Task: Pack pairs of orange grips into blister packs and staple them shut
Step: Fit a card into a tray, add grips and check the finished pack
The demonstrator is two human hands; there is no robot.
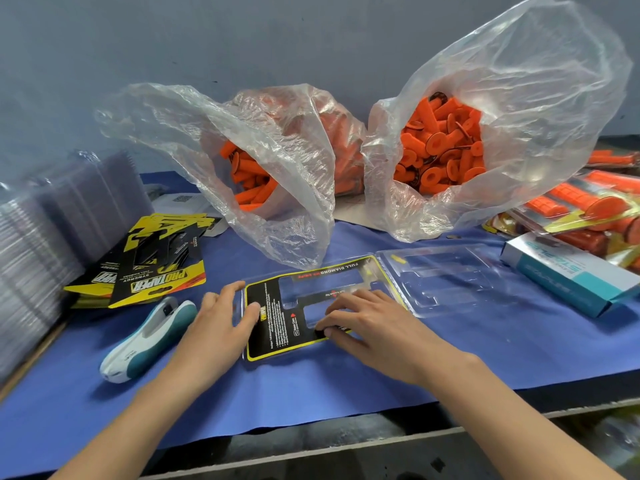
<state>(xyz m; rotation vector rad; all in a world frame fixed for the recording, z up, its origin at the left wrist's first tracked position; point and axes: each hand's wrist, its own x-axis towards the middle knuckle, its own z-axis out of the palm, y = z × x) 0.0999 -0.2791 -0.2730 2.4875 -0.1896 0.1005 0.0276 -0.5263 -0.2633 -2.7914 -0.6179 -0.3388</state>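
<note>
your left hand point(221, 327) and right hand point(367, 323) press flat-fingered on the insert card point(277, 327) in the open blister pack point(446, 275); finished packs point(588, 209) lie right; orange grips point(440, 150) remain bagged; stapler point(149, 337) untouched.

The clear pack point(446, 275) is shiny plastic. Behind it, crinkly plastic bags point(277, 188) hold matt orange grips point(446, 147). Left of it, the stapler point(149, 337) is smooth plastic.

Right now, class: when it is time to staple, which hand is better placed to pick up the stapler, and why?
Left. The stapler lies close beside the left hand. The right hand presses the card insert, farther from it.
</note>
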